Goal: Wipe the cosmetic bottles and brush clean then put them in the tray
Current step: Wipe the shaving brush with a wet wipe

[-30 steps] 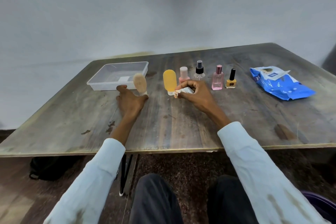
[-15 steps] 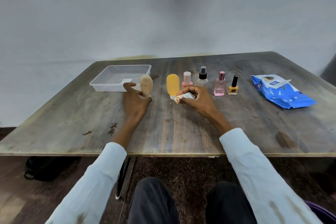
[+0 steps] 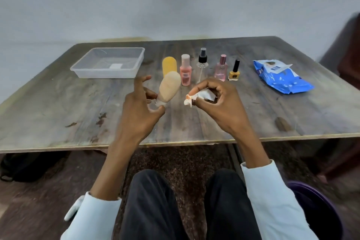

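The left hand (image 3: 139, 111) holds the beige bottle (image 3: 169, 89) by its cap, fingers curled, above the table's (image 3: 58, 107) near edge. The right hand (image 3: 216, 101) pinches a crumpled wipe (image 3: 200, 97) beside it. The tray (image 3: 109, 62) sits toward the far left corner.

No legible text; print on blue packet (image 3: 280, 78) unreadable.

Setting: plain indoor room, exact kind cannot be told.
Wall: bare, pale grey wall (image 3: 175, 2) behind the far edge.
Surface: worn, stained wooden table (image 3: 58, 107).
Floor: dark speckled floor (image 3: 181, 160); black bag (image 3: 25, 165) under the left corner.
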